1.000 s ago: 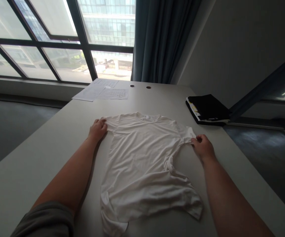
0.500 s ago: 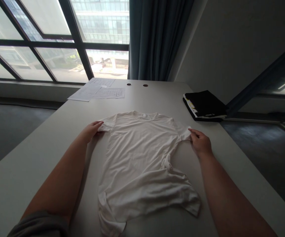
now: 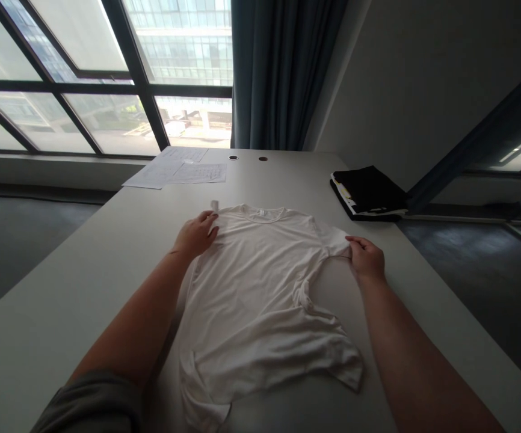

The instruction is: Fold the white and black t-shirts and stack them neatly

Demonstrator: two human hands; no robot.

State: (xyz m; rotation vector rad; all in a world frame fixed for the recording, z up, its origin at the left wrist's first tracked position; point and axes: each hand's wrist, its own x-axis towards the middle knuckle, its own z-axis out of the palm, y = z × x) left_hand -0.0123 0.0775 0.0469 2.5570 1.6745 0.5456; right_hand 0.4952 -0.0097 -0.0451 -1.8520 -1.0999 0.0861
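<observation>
A white short-sleeved T-shirt (image 3: 255,270) lies spread on the table, its neckline toward the window. Wrinkles run across its body, the right side is bunched inward, and the lower hem lies uneven with a folded corner at left. My left hand (image 3: 197,234) is at the left shoulder, fingers closed on the sleeve, and a small bit of cloth sticks up past the fingertips. The rest of that sleeve is hidden by the hand. At the other side, my right hand (image 3: 366,255) pinches the end of the right sleeve between thumb and fingers.
Printed paper sheets (image 3: 174,171) lie at the table's far left corner. A black folder (image 3: 371,189) with papers inside rests near the right edge. Two round cable holes are near the far edge of the white table (image 3: 84,264). Beyond stand windows and a dark blue curtain (image 3: 283,72).
My left hand has moved inward, to the right, bringing the left sleeve from stretched out to the shoulder. My right hand keeps its hold on the right sleeve. The view has shifted slightly.
</observation>
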